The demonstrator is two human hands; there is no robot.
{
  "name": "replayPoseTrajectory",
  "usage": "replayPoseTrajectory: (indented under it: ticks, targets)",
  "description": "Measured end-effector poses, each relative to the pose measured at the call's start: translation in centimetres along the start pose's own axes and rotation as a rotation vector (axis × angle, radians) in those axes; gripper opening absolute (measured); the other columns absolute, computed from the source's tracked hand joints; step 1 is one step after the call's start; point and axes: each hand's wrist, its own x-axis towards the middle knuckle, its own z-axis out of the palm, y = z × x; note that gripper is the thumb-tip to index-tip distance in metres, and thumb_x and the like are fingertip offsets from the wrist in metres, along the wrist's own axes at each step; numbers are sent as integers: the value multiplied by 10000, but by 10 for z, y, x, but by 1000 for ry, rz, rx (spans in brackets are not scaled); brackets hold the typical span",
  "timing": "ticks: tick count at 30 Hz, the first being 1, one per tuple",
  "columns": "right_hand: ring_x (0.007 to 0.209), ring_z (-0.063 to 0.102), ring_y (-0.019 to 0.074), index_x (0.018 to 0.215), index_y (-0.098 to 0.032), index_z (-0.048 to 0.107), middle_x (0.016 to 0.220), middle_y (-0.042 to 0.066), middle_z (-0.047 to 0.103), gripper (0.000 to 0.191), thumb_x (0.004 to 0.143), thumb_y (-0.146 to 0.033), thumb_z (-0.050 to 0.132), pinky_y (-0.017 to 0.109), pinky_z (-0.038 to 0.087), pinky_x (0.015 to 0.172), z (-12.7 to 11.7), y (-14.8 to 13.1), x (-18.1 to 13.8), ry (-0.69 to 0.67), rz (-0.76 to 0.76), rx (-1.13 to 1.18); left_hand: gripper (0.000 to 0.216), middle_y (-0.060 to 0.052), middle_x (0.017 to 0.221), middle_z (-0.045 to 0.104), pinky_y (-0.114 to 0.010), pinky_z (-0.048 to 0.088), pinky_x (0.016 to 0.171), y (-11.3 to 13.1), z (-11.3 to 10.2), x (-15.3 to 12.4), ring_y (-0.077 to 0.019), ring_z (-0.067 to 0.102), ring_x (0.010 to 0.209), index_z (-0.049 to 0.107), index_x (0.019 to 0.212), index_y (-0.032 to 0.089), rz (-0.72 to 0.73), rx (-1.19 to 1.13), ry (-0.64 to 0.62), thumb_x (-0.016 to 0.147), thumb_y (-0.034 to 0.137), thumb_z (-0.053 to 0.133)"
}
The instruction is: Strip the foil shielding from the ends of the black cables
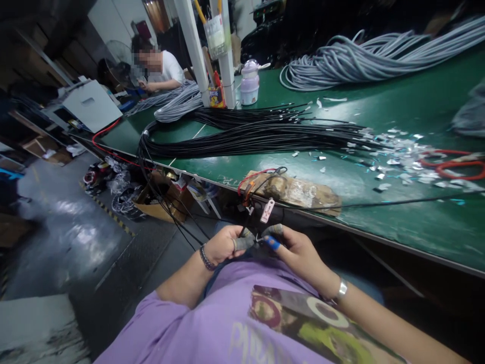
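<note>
Two-handed, gripping a cable end (pixel 258 237) above the lap, just off the near edge of the bench (pixel 435 227). With the left hand (pixel 225 243), pinching from one side, thumb and fingertips closed; with the right hand (pixel 303 250), pinching from the other side, likewise closed, showing no clear gap. Showing a thin pale strand between the fingertips, but being too small for judging its finish.

Judging progress: apparently working partway through one piece. Counting as probably done: stripping or trimming, going by the scraps (pixel 401 146) lying around the pale ends of the black cables (pixel 242 144) on the bench. Counting as probably left: finishing the end in hand, and possibly some of the black cables. Showing no divider between finished and unfinished cables; not revealing the number remaining. Noting scissors (pixel 460 163) lying beside the scraps, and grey cables (pixel 341 60) lying coiled farther back, well apart from both hands.
</note>
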Motion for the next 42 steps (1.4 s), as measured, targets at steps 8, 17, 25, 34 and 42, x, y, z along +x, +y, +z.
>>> replayPoseTrajectory:
  ticks: [8,17,25,34,42]
  targets:
    - [510,433,114,705,-201,543,579,-27,522,371,800,-559,533,247,409,501,11,0,1,-131,169,289,546,9,488,560,-184,328,385,-1,1,-2,-53,436,375,580,681,121,106,72,-115,576,636,726]
    - [463,428,99,772,-196,567,548,-40,497,378,780,-573,579,224,379,425,3,5,-2,48,270,430,548,55,417,467,-171,221,338,-1,6,4,-25,316,322,564,700,125,149,15,-23,599,645,704]
    - [663,583,165,780,-207,627,749,41,657,198,855,-362,530,273,495,615,-2,1,-3,30,-62,45,539,57,421,459,-171,224,339,-2,6,5,-27,315,330,569,702,123,141,47,4,603,635,702]
    - [585,489,137,706,-193,552,644,12,583,258,875,-371,475,251,445,551,-2,7,-6,-59,-50,13,447,40,490,477,-186,337,449,-9,11,8,-53,402,436,526,646,139,239,134,71,653,551,699]
    - [529,447,128,614,-209,489,581,2,520,250,834,-327,499,242,393,507,-4,7,-15,-7,-166,-66,204,5,608,557,-196,354,549,-13,10,4,-83,455,561,613,695,131,527,679,119,799,304,585]
